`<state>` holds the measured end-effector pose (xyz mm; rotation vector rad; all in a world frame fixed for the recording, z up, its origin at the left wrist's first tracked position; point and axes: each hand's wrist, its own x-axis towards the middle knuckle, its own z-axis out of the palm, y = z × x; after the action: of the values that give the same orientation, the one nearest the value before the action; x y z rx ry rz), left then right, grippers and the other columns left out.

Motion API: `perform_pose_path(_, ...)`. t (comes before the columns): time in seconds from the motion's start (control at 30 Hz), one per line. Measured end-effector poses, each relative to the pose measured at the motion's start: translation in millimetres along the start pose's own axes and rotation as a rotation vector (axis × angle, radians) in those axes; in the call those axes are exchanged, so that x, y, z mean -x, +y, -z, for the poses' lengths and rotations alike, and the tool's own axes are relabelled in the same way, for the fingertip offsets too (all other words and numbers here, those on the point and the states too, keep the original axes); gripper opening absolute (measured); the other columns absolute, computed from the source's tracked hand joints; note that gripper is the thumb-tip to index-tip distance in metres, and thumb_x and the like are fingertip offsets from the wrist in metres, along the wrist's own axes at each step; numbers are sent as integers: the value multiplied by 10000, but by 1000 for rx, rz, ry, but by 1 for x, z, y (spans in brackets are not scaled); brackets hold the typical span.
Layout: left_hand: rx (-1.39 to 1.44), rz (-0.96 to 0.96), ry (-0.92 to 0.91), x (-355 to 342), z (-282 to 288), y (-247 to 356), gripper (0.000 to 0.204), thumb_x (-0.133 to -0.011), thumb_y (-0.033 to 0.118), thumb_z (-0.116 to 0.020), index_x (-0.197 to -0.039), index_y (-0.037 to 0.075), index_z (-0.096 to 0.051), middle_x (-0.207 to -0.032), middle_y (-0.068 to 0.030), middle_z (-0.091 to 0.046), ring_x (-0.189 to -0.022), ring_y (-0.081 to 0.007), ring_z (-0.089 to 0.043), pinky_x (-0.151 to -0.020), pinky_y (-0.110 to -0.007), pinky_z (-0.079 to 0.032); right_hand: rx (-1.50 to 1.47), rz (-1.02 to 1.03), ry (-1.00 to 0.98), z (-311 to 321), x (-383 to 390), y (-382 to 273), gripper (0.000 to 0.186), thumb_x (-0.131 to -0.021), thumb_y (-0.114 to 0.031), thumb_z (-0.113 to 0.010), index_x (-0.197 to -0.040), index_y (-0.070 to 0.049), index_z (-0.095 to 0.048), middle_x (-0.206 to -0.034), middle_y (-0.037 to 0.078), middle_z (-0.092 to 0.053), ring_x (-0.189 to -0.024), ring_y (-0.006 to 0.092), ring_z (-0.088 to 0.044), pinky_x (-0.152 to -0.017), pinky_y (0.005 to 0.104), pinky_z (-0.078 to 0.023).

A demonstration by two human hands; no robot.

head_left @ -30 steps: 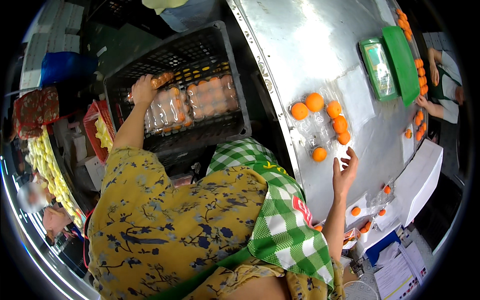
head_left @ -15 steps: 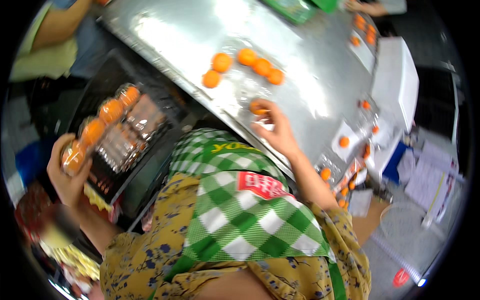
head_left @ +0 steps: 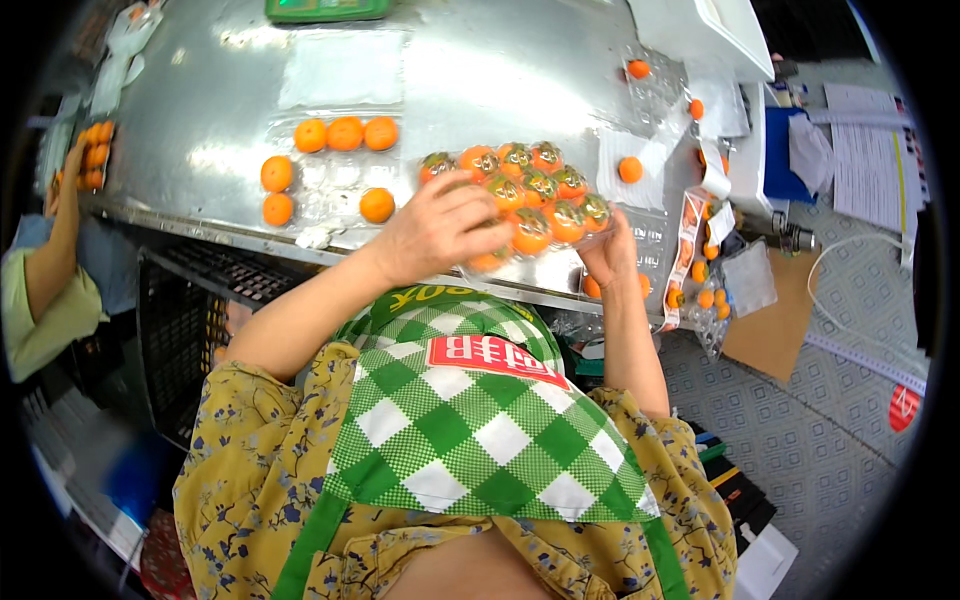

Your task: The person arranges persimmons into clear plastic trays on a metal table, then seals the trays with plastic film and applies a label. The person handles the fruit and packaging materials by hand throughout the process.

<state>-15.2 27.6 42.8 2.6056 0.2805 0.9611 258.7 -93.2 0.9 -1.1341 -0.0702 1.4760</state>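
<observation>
A clear plastic pack [head_left: 530, 205] of orange fruits with green tops is tilted above the front edge of the steel table. My left hand [head_left: 445, 225] is closed on its left part, fingers curled over it. My right hand [head_left: 612, 245] holds its right end, partly hidden under the pack. Left of it on the table lies an open clear tray [head_left: 330, 180] with several loose oranges [head_left: 345, 133] in and around it. A white sheet [head_left: 342, 70] lies behind that tray.
A co-worker's arm [head_left: 50, 260] and a fruit pack [head_left: 92, 160] are at the far left. A black crate [head_left: 160, 340] is below the table's left part. A green device [head_left: 327, 8], white boxes [head_left: 715, 25], fruit and wrappers are at the table's back and right.
I have turned from the crate to the table. The pack in my left hand has come over the tabletop, and both hands are now on it.
</observation>
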Motion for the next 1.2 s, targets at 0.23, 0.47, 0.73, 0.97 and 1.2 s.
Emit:
perform_pose_path(0.23, -140, 8, -241, 31, -40, -55, 318, -724, 123, -678, -1031, 134, -595, -1125, -26, -591, -1180, -227, -526, -1035, -461, -361, 108, 66, 104, 43, 11, 37, 490, -892, -82, -486, -1352, 37, -365, -1287, 150, -514, -1078, 215, -580, -866, 341, -504)
perform_pose_path(0.47, -53, 88, -157, 8, -41, -53, 414, -711, 71, -662, -1117, 125, -599, -1166, -78, -587, -1124, -234, -553, -964, -419, -411, 211, 119, 212, 1, 17, 28, 523, -859, -8, -501, -1352, 58, -340, -1262, 155, -489, -983, 202, -584, -763, 312, -516)
perform_pose_path(0.73, -210, 234, -258, -36, -35, -53, 535, -653, 47, -657, -1177, 126, -582, -962, -69, -608, -895, -202, -615, -833, -356, -454, 293, 255, 181, -25, 4, -20, 474, -842, -62, -527, -1286, 69, -425, -1198, 155, -516, -958, 221, -602, -763, 322, -517)
perform_pose_path(0.97, 759, 979, -173, -28, -43, -44, 521, -752, 109, -739, -1237, 68, -550, -795, -14, -605, -679, -86, -543, -619, -241, -446, 813, 581, 192, -44, -6, -50, 520, -801, -188, -670, -1253, -1, -494, -1205, 146, -524, -1095, 248, -532, -873, 386, -457)
perform_pose_path(1.2, 1307, 1476, 192, 14, -87, -26, 441, -839, 111, -680, -1240, 53, -507, -1052, -64, -645, -934, -113, -616, -790, -270, -508, 1406, 663, 148, -29, -29, 31, 736, -677, -228, -773, -1294, -8, -436, -1347, 236, -367, -1221, 380, -407, -1012, 436, -373)
